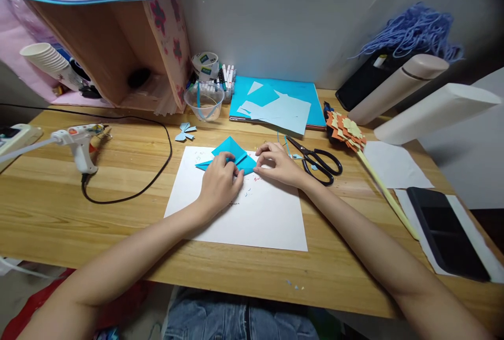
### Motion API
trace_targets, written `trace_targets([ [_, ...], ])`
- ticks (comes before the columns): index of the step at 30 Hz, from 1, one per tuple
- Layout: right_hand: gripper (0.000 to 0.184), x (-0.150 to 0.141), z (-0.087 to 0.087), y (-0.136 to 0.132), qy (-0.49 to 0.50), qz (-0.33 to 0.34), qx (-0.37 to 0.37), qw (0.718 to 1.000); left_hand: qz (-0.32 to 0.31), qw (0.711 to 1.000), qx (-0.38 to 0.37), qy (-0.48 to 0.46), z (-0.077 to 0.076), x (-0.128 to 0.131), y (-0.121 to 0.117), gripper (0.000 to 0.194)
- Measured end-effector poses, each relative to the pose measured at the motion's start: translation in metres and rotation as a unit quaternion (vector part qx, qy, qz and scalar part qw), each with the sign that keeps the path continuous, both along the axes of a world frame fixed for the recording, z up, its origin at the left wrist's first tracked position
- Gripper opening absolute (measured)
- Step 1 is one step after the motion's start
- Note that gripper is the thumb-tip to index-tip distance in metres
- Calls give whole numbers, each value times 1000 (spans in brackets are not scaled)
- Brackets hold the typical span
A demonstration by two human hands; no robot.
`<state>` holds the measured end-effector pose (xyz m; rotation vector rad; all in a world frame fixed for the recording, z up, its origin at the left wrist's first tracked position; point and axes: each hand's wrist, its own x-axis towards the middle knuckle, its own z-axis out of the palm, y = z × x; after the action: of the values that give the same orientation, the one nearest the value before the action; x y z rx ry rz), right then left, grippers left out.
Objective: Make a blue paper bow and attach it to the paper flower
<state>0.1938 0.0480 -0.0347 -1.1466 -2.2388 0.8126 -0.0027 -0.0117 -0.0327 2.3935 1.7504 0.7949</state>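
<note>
The folded blue paper (229, 147) lies toward 12 o'clock on a white sheet (252, 227), which rests on the wooden counter (134, 219). The left hand (221, 180) sets bent fingers down on the paper; I cannot tell whether they grip it. At the paper's 3 o'clock corner, the right hand (279, 166) pinches the edge between thumb and forefinger. Small marks dot the white sheet, too faint to read. Seen from the folded paper, black-handled scissors (307, 152) lie at 3 o'clock, a glue gun (81, 152) at 9, and at 11 a tape roll (205, 68) bears a dark label, its lettering illegible.
</note>
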Motion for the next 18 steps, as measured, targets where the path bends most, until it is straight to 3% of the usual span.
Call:
trace_targets([
  [9, 13, -4, -5, -1, -15, -47, -2, 999, 7, 1000, -3, 17, -2, 0, 2, 17],
  [18, 14, -10, 2, -9, -45, -103, -12, 994, 13, 999, -16, 35, 1, 3, 3, 19],
])
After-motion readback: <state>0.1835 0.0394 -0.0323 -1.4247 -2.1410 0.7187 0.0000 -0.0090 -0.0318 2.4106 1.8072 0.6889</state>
